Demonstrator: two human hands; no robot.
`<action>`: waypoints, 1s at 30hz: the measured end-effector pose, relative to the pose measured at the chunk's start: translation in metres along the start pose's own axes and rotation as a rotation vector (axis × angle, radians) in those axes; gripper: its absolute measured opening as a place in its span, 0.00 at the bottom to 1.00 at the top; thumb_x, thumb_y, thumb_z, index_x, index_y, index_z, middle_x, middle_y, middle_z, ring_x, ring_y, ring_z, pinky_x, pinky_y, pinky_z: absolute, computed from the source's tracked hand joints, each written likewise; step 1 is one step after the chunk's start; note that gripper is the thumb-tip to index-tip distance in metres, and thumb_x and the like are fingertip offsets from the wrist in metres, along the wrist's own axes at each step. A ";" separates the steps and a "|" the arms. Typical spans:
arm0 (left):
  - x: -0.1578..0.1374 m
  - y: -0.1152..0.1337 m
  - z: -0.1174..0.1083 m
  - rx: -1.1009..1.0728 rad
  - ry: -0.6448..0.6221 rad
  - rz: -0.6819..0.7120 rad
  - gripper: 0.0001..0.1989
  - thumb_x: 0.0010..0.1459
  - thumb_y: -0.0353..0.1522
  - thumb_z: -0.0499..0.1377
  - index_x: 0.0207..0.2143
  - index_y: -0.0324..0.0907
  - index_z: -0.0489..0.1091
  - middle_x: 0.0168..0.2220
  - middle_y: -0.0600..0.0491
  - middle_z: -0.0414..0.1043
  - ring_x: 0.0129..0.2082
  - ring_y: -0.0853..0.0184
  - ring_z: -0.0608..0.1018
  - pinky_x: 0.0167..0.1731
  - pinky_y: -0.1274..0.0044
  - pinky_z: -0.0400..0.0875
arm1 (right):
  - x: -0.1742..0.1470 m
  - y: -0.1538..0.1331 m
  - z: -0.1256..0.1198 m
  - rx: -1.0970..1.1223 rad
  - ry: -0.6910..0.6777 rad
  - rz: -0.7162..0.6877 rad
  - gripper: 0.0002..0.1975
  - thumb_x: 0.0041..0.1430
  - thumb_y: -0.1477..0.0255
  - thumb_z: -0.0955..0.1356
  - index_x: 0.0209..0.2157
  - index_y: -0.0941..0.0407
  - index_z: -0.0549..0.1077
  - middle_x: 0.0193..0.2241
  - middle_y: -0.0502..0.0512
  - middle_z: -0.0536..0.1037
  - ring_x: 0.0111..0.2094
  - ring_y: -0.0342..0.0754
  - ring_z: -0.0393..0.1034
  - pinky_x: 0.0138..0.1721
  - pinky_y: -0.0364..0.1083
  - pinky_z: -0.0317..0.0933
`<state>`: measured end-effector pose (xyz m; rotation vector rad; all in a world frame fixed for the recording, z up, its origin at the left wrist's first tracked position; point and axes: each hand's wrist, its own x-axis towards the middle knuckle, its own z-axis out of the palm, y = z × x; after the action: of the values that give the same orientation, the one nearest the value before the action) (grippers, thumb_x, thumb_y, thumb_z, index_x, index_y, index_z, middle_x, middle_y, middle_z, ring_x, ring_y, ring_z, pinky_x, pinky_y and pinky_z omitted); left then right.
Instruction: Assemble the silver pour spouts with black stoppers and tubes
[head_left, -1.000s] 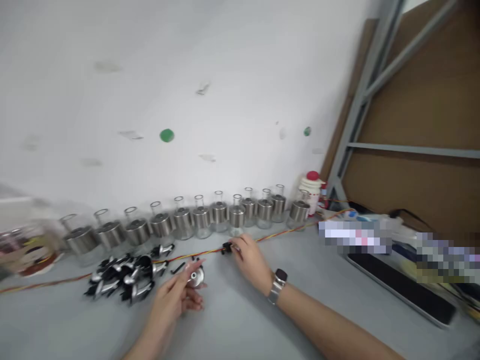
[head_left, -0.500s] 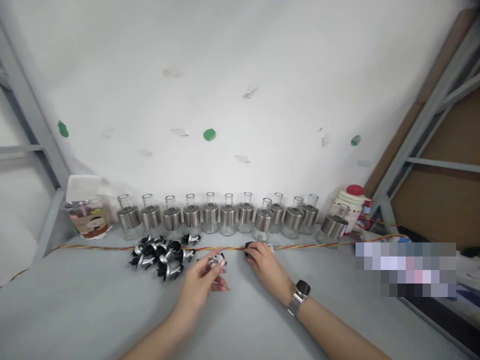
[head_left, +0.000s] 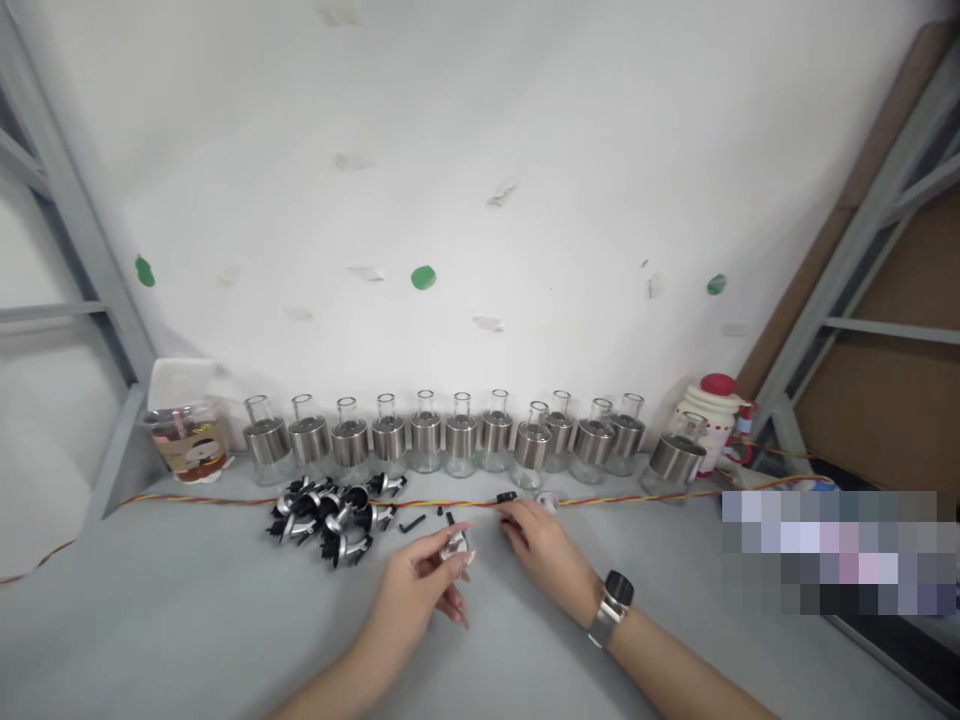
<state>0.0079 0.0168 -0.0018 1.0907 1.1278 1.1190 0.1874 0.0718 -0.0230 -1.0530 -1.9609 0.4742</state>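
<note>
My left hand [head_left: 420, 582] is closed in a pinch around a small shiny silver pourer piece [head_left: 454, 545], held above the grey table. My right hand [head_left: 541, 545] is further right, its curled fingertips at a small black part [head_left: 507, 497] beside the twisted cord. The fingers partly hide that part. Just behind the right knuckles lies a round silver-and-clear piece [head_left: 548, 501]. Left of my left hand is a pile of black-and-silver bottle pourers [head_left: 330, 515]. Near them lie a black bent tube [head_left: 412, 523] and tiny black bits [head_left: 440, 511].
Several glass bottles with metal sleeves [head_left: 461, 437] stand along the white wall. A plastic cup of brown drink [head_left: 191, 445] is at the left, a red-lidded white jug [head_left: 712, 410] at the right. A red-yellow twisted cord [head_left: 202, 498] crosses the table [head_left: 187, 610].
The view has shifted slightly. My left hand has moved a little right and down with the silver piece, uncovering the black tube. My right hand has drawn slightly nearer, showing more of the black part.
</note>
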 end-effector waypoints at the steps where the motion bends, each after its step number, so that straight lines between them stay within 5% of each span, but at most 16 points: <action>1: -0.001 -0.001 0.000 0.027 0.005 0.007 0.25 0.40 0.40 0.63 0.41 0.36 0.69 0.18 0.59 0.65 0.12 0.75 0.70 0.12 0.81 0.69 | 0.000 -0.003 -0.001 0.041 0.010 0.024 0.08 0.52 0.78 0.62 0.34 0.56 0.70 0.32 0.57 0.74 0.35 0.50 0.67 0.39 0.52 0.61; 5: -0.003 -0.007 0.004 0.096 0.006 -0.018 0.22 0.40 0.39 0.63 0.37 0.35 0.70 0.15 0.60 0.64 0.09 0.75 0.68 0.09 0.82 0.67 | -0.003 -0.028 -0.007 0.234 0.008 0.106 0.08 0.55 0.69 0.62 0.35 0.57 0.69 0.29 0.55 0.76 0.28 0.46 0.70 0.29 0.45 0.65; 11: -0.006 -0.009 0.009 0.074 -0.093 -0.049 0.18 0.40 0.39 0.62 0.31 0.34 0.70 0.14 0.60 0.63 0.09 0.74 0.68 0.10 0.82 0.68 | -0.014 -0.058 -0.005 0.656 0.045 0.300 0.06 0.46 0.69 0.70 0.28 0.56 0.73 0.27 0.52 0.77 0.31 0.46 0.70 0.34 0.45 0.63; 24: -0.006 -0.008 0.009 0.004 -0.178 -0.118 0.17 0.39 0.40 0.63 0.27 0.36 0.68 0.14 0.59 0.66 0.09 0.73 0.69 0.09 0.82 0.66 | -0.024 -0.059 0.001 0.349 0.106 0.221 0.05 0.50 0.70 0.67 0.29 0.54 0.75 0.26 0.53 0.74 0.31 0.47 0.69 0.34 0.44 0.62; 30: -0.005 -0.003 0.008 -0.033 -0.144 -0.110 0.19 0.38 0.43 0.63 0.26 0.36 0.68 0.14 0.61 0.63 0.09 0.74 0.69 0.09 0.83 0.65 | -0.033 -0.065 0.009 0.376 0.024 0.154 0.14 0.58 0.68 0.61 0.45 0.51 0.69 0.41 0.55 0.72 0.43 0.48 0.65 0.46 0.47 0.59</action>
<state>0.0157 0.0107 -0.0033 1.0533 1.0397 0.9547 0.1576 0.0082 -0.0027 -0.9614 -1.6894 0.8730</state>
